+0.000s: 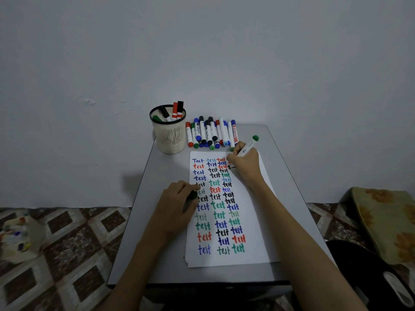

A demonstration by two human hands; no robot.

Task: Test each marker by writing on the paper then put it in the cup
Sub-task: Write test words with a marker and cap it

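Note:
A white sheet of paper (253, 221) lies on the small grey table (289, 209), filled with columns of the word "test" in several colours. My right hand (243, 163) grips a white marker with a green end (249, 145), its tip down on the paper's upper right part. My left hand (177, 203) rests on the paper's left edge and holds a dark green cap (192, 195). A cream slotted cup (168, 131) stands at the table's far left corner with several markers in it. Beside it lies a row of loose markers (211, 133).
The table stands against a plain wall (202, 52). A patterned floor (62, 243) lies to the left, with a blurred pale container of coloured items (15, 239). A flowered cushion (386, 221) and a dark object (370, 277) sit to the right.

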